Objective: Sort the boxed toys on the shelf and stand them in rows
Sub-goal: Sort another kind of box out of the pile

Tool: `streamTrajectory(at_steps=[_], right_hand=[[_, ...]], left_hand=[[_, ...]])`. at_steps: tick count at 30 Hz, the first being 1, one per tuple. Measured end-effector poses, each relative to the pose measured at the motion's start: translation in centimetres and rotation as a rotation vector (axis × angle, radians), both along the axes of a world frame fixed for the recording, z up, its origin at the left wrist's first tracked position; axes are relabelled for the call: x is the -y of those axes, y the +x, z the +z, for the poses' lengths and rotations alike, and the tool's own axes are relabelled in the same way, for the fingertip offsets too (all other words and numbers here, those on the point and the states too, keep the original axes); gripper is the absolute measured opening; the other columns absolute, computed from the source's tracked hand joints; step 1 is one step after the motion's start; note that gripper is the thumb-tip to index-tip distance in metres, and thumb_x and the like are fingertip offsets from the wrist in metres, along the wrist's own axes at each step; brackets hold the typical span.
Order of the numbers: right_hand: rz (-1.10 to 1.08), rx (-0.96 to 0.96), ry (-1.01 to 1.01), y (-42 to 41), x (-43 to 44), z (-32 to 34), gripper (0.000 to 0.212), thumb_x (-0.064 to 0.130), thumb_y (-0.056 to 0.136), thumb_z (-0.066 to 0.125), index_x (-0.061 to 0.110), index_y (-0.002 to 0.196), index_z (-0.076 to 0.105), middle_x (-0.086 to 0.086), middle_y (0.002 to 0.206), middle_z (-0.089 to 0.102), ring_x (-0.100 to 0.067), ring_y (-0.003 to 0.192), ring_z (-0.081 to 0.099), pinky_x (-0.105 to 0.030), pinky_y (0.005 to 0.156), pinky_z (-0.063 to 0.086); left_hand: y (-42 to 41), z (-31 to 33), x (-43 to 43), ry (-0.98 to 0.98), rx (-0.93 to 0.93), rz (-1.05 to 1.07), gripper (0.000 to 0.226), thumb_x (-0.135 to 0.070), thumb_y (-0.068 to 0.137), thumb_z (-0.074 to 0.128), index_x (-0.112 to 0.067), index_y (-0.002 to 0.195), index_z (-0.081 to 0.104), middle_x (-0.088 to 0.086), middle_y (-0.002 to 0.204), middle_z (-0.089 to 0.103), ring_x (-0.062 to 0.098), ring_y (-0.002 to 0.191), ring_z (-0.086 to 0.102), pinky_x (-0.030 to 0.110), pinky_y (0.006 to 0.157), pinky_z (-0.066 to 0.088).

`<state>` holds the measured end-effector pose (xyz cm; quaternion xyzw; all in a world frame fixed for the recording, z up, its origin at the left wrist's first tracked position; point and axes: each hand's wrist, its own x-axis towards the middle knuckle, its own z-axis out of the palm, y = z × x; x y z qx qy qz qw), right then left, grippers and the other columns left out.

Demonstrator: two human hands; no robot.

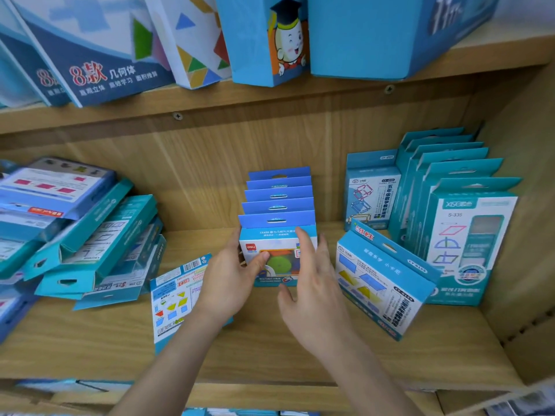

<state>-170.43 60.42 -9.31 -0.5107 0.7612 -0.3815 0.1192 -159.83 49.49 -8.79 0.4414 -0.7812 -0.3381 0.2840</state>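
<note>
A row of several blue boxed toys (277,205) stands upright in the middle of the wooden shelf (270,349). My left hand (231,277) holds the left side of the front box (276,256), its thumb across the clear window. My right hand (312,283) is open, fingers spread, touching that box's right front. A teal box (381,280) leans tilted just right of my right hand. A flat box (174,298) lies face down under my left wrist.
An untidy pile of teal boxes (90,244) lies flat at the left. A standing row of teal boxes (459,223) fills the right end by the side wall. One upright box (371,193) stands against the back panel. Larger boxes (264,40) stand on the upper shelf.
</note>
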Motion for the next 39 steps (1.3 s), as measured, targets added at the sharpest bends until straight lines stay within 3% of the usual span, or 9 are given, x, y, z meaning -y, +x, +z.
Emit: streamTrajectory(at_steps=[4, 12, 19, 21, 24, 27, 31, 34, 39], right_hand=[[-0.032, 0.019, -0.029, -0.2, 0.4, -0.1, 0.084, 0.017, 0.078, 0.059, 0.033, 0.142, 0.008, -0.009, 0.148, 0.021, -0.028, 0.133, 0.033, -0.041, 0.101, 0.041], [-0.029, 0.067, -0.049, -0.7, 0.6, 0.0, 0.080, 0.016, 0.075, 0.062, 0.034, 0.137, 0.015, -0.008, 0.137, 0.035, -0.023, 0.124, 0.040, -0.042, 0.099, 0.040], [0.079, -0.024, -0.002, -0.2, -2.7, 3.8, 0.076, 0.026, 0.088, 0.054, 0.040, 0.141, 0.001, -0.005, 0.159, -0.001, -0.019, 0.141, 0.020, -0.025, 0.106, 0.026], [0.050, -0.123, -0.116, -0.8, -4.6, 6.1, 0.065, 0.028, 0.089, 0.053, 0.037, 0.141, 0.015, -0.003, 0.157, 0.018, -0.015, 0.135, 0.031, -0.023, 0.100, 0.029], [-0.145, -0.340, -0.280, -3.1, -6.6, 7.8, 0.049, 0.026, 0.084, 0.055, 0.024, 0.132, 0.043, -0.004, 0.134, 0.050, -0.025, 0.117, 0.048, -0.039, 0.094, 0.042], [-0.288, -0.436, -0.043, -5.5, -7.2, 7.7, 0.053, 0.031, 0.080, 0.067, 0.025, 0.127, 0.045, -0.005, 0.120, 0.057, -0.029, 0.107, 0.053, -0.047, 0.079, 0.046], [-0.231, -0.429, 0.269, -6.1, -7.4, 7.2, 0.055, 0.043, 0.085, 0.060, 0.035, 0.132, 0.032, 0.002, 0.108, 0.061, -0.024, 0.098, 0.061, -0.035, 0.072, 0.048], [-0.212, -0.451, 0.248, -5.9, -7.8, 7.2, 0.047, 0.045, 0.085, 0.061, 0.038, 0.126, 0.038, 0.007, 0.103, 0.064, -0.021, 0.097, 0.062, -0.033, 0.072, 0.047], [-0.058, -0.341, 0.252, -6.2, -9.1, 8.3, 0.053, 0.042, 0.078, 0.070, 0.045, 0.125, 0.047, 0.014, 0.114, 0.065, -0.019, 0.104, 0.060, -0.035, 0.082, 0.048]], left_hand=[[-0.2, -0.3, -0.2, -0.002, -0.017, 0.008, 0.036, -0.028, 0.087, 0.066, -0.037, 0.119, 0.051, -0.020, 0.100, 0.071, 0.003, 0.089, 0.068, 0.042, 0.078, 0.056], [-0.6, -0.4, -0.7, -0.041, -0.007, 0.102, 0.023, -0.022, 0.090, 0.062, -0.026, 0.113, 0.059, -0.015, 0.096, 0.070, 0.007, 0.088, 0.068, 0.037, 0.076, 0.055], [0.2, 0.0, -0.9, 0.008, -0.011, 0.037, 0.043, -0.032, 0.089, 0.063, -0.031, 0.130, 0.048, -0.023, 0.103, 0.068, 0.001, 0.092, 0.066, 0.038, 0.084, 0.054], [0.4, 0.3, -0.9, 0.012, -0.070, 0.031, 0.055, -0.031, 0.089, 0.064, -0.029, 0.138, 0.040, -0.027, 0.120, 0.059, 0.003, 0.106, 0.062, 0.037, 0.092, 0.051], [1.0, 0.9, -1.4, -0.080, -0.136, 0.072, 0.068, -0.019, 0.086, 0.066, -0.018, 0.144, 0.032, -0.017, 0.135, 0.045, 0.007, 0.120, 0.050, 0.034, 0.094, 0.049], [1.4, 1.8, -2.4, -0.339, -0.156, 0.071, 0.056, -0.009, 0.087, 0.062, -0.016, 0.138, 0.040, -0.011, 0.133, 0.046, 0.007, 0.116, 0.050, 0.031, 0.088, 0.050], [0.8, 2.6, -4.5, -0.529, -0.160, -0.079, 0.033, -0.012, 0.087, 0.049, -0.016, 0.118, 0.060, -0.005, 0.120, 0.057, 0.012, 0.111, 0.056, 0.035, 0.086, 0.051], [-0.6, 2.2, -6.3, -0.423, -0.135, -0.268, 0.028, -0.014, 0.087, 0.052, -0.023, 0.110, 0.065, -0.011, 0.112, 0.062, 0.005, 0.104, 0.060, 0.031, 0.083, 0.051], [-2.3, 1.7, -8.7, 0.023, -0.102, -0.487, 0.066, -0.048, 0.077, 0.066, -0.042, 0.133, 0.033, -0.029, 0.130, 0.046, 0.000, 0.126, 0.043, 0.024, 0.094, 0.047]])
